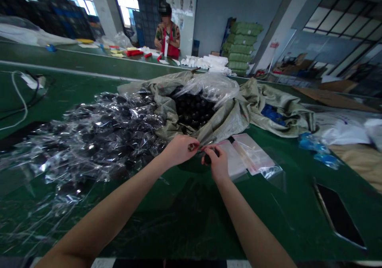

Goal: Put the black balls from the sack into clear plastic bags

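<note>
My right hand (219,165) is closed around a small black round piece (211,155) just in front of an open woven sack. Close beside it, my left hand (180,150) has its fingers pinched together; what they hold, if anything, I cannot make out. Inside the sack (229,118) lie many loose black round pieces (193,110), partly under a clear plastic sheet (213,87). Flat clear plastic bags (253,152) lie to the right of my right hand. A large heap of black pieces in clear wrappers (110,130) spreads out left of my left hand.
A phone (337,212) lies on the green table (286,212) at the right. Blue plastic packets (320,150) and a second woven sack (274,108) are farther back. A white cable (22,96) runs at the left. Across the tables stands another person (167,37) near white and red items.
</note>
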A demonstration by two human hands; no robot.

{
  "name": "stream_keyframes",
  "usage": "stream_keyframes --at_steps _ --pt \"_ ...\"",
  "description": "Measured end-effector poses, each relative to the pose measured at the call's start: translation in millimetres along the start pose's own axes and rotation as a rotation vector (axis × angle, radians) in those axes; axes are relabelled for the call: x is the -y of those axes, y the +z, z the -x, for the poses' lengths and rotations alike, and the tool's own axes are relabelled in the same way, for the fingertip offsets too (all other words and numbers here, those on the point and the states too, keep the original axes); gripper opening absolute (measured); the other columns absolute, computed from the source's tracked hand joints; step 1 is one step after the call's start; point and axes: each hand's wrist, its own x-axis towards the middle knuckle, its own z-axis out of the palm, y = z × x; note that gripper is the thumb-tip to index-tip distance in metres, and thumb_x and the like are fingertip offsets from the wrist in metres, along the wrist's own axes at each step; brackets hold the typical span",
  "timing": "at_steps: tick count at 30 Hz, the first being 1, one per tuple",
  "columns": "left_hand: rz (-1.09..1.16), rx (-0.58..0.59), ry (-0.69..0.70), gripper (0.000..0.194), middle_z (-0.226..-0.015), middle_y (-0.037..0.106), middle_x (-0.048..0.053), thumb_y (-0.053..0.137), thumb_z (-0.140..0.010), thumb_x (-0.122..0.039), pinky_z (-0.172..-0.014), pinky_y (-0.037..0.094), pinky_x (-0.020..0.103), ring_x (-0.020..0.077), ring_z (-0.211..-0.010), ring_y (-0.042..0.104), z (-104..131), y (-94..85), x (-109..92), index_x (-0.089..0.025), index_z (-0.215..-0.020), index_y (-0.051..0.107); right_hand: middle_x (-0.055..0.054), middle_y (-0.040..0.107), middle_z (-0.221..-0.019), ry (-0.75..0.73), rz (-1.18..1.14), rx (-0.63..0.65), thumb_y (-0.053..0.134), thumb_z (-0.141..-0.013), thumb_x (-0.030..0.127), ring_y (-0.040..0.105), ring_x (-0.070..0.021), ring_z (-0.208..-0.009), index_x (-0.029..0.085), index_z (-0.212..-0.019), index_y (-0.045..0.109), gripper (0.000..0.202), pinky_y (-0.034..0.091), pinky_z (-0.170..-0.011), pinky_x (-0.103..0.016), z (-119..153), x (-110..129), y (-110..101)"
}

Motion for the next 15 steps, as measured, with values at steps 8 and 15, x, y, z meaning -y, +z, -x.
stream_keyframes --at_steps 8,15 --pt "-0.236 -0.245 -0.039 0.011 -0.077 0.068 0.006 0.056 -0.082 -0.022 -0.07 0.042 0.029 0.0186 -0.072 0.061 -22.1 -12.4 -10.2 -0.017 -0.079 0.065 0.004 0.056 -0.05 -0.113 0.291 -0.088 0.069 -0.069 0.039 0.054 -0.0146 -0.045 0.02 -0.072 0.058 0.022 0.043 -0.046 -0.025 -31.5 39.6 5.4" --pt "-0.437 -0.47 -0.037 0.017 -0.073 0.066 0.004 0.051 -0.088 -0.024 -0.071 0.041 0.03 0.0171 -0.07 0.061 -49.1 -25.7 -14.2 -0.018 -0.075 0.061 -0.002 0.066 -0.07 -0.337 0.384 -0.283 0.068 -0.064 0.028 0.059 -0.0174 -0.061 0.018 -0.078 0.065 0.018 0.049 -0.06 -0.03 -59.8 60.8 20.7"
